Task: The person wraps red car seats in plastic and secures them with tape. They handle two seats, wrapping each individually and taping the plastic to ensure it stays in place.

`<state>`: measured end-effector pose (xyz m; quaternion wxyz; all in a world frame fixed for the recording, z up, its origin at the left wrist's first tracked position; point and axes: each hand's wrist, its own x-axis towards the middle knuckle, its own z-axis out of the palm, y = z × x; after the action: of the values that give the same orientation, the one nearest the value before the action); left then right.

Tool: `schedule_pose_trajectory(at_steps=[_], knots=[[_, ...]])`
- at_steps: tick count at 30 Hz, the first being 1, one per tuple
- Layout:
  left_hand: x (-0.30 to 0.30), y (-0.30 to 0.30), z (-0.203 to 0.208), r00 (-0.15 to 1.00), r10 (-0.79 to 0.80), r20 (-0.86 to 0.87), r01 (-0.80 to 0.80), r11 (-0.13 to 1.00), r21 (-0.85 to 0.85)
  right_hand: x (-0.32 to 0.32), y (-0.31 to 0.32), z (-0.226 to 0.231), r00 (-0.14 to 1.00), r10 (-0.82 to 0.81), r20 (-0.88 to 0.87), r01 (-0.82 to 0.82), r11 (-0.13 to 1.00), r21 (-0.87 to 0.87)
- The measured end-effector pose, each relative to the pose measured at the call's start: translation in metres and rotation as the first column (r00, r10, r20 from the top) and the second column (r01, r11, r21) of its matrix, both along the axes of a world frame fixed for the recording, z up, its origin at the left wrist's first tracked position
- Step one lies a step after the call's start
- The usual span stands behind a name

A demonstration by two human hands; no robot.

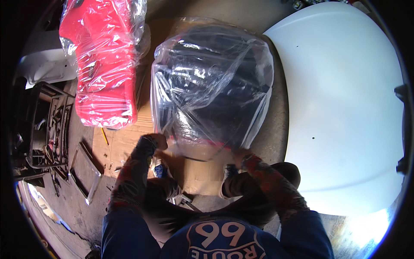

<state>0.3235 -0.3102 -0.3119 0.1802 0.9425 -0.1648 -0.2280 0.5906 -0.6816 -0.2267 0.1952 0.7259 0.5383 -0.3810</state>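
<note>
In front of me lies a bulky black piece with red edging (220, 82), probably a seat, covered by a clear plastic bag (258, 73). My left hand (159, 140) is closed in a fist on the bag's near left edge. Opposite it, my right hand (242, 154) holds the near right edge; its fingers are somewhat blurred, but the plastic stretches between both hands. A bit of the black piece's lower edge and red trim shows close to my hands. My feet stand apart below.
Flat cardboard (123, 144) lies under the piece. To the left rests a red seat (105, 64) in clear plastic. A large white curved panel (340, 103) fills the right. A metal frame (86, 172), a dark rack (45, 125) and a yellow pencil-like stick (105, 136) lie left.
</note>
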Motion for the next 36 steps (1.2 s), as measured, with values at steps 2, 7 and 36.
schedule_pose_trajectory(at_steps=[2, 7, 36], knots=[[-0.004, -0.007, -0.023, 0.997, 0.016, -0.070, -0.030, 0.978, -0.206, -0.020, -0.002, -0.015, 0.994, 0.039, -0.099, -0.045, 0.997, -0.061], [-0.005, 0.016, 0.004, 0.966, 0.210, -0.152, -0.258, 0.752, -0.607, -0.015, -0.007, 0.008, 0.946, -0.119, -0.301, 0.180, 0.967, 0.183], [-0.005, 0.031, 0.073, 0.509, 0.843, -0.177, -0.776, 0.538, 0.329, 0.086, 0.015, 0.043, 0.995, 0.101, 0.024, -0.103, 0.987, 0.121]])
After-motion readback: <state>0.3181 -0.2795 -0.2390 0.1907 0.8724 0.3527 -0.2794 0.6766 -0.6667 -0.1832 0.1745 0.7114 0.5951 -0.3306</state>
